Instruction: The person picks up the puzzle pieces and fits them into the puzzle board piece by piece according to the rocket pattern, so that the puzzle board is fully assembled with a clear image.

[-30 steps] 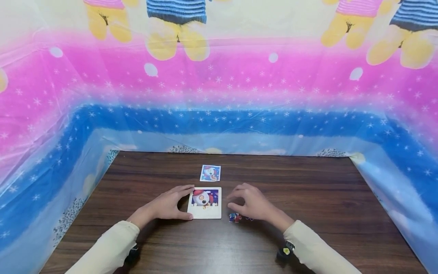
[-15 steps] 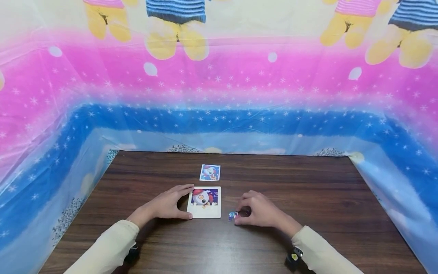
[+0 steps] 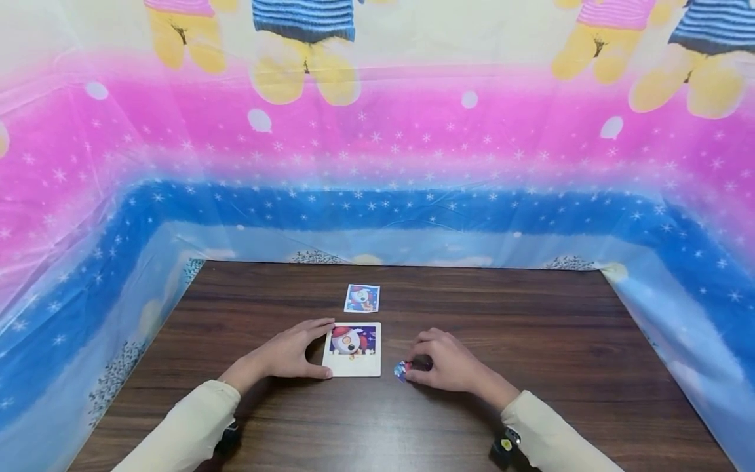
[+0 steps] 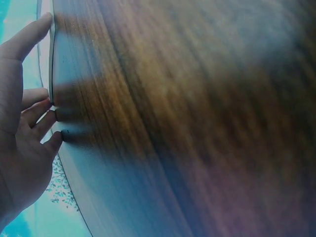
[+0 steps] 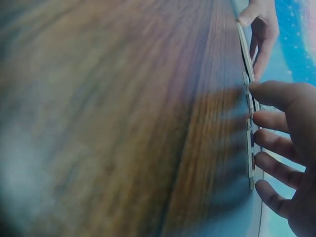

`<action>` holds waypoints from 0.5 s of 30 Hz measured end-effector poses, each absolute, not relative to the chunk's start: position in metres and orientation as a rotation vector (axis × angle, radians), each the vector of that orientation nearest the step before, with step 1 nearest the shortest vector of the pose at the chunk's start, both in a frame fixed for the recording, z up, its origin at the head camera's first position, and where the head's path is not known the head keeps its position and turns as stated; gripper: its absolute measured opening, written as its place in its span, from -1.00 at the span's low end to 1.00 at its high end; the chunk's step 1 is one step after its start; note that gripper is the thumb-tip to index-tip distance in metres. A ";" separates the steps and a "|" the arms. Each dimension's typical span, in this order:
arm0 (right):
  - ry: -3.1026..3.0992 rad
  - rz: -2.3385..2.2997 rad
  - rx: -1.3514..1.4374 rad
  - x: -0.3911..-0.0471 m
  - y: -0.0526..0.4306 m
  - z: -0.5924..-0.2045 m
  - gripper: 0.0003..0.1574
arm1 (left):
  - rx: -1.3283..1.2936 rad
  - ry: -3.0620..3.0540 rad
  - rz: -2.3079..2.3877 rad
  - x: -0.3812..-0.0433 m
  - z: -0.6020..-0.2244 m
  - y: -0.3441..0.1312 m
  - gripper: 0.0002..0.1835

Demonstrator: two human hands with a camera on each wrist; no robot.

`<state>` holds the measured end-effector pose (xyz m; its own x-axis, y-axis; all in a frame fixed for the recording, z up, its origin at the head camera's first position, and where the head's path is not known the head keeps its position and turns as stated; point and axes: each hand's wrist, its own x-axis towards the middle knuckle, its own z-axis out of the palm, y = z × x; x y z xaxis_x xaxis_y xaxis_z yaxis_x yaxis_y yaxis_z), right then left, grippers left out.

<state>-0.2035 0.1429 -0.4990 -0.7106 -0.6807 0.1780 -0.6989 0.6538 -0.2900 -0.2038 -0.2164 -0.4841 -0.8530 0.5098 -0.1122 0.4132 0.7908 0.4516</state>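
A white-framed jigsaw puzzle board (image 3: pixel 352 364) lies on the table, its upper part filled with a cartoon dog picture and its lower part pale. My left hand (image 3: pixel 289 351) holds the board by its left side, thumb at the near corner and fingertips at the far one. To the right of the board, my right hand (image 3: pixel 445 360) has thumb and fingertips on a small colourful puzzle piece (image 3: pixel 401 372) and pinches it at the tabletop. Several flat pieces (image 5: pixel 249 133) lie beneath the fingers in the right wrist view. The hand partly hides them in the head view.
A small printed card (image 3: pixel 362 298) with the same dog picture lies just beyond the board. The dark wood table (image 3: pixel 501 301) is bordered by a patterned cloth (image 3: pixel 377 210) at the back and sides.
My right hand has moved slightly right and down, and its thumb and fingers have closed on the puzzle pieces. The nearest visible piece has turned slightly. My left hand and the board stay put.
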 end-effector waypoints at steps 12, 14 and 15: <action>-2.810 0.541 1.117 -0.204 0.143 -0.498 -0.71 | 0.727 2.739 0.641 -0.203 -0.483 -0.216 0.08; -2.815 0.549 1.100 -0.203 0.144 -0.498 -0.70 | 0.730 2.739 0.643 -0.203 -0.483 -0.217 0.07; -2.815 0.552 1.099 -0.203 0.144 -0.498 -0.68 | 0.730 2.739 0.641 -0.203 -0.483 -0.217 0.07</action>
